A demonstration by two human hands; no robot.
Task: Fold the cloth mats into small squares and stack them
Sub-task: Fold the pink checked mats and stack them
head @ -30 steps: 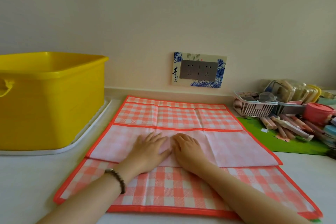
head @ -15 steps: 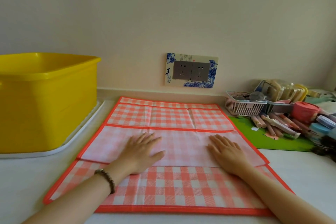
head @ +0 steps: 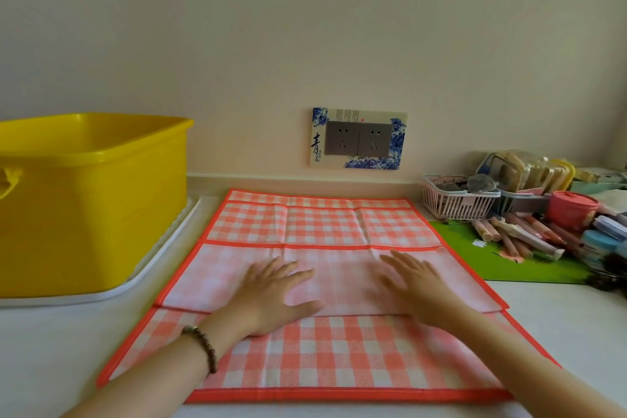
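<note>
While 青 marks the socket plate (head: 358,139), left hand (head: 275,295) and right hand (head: 418,284) press open-palmed on the mat (head: 322,225).

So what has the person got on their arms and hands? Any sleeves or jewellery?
No sleeves show at all. On the wrist of the left hand there is a bracelet of round beads, mostly dark brown with one paler bead. That hand has no ring I can see. The right hand and its wrist seem to wear nothing too, though that hand is blurry.
</note>
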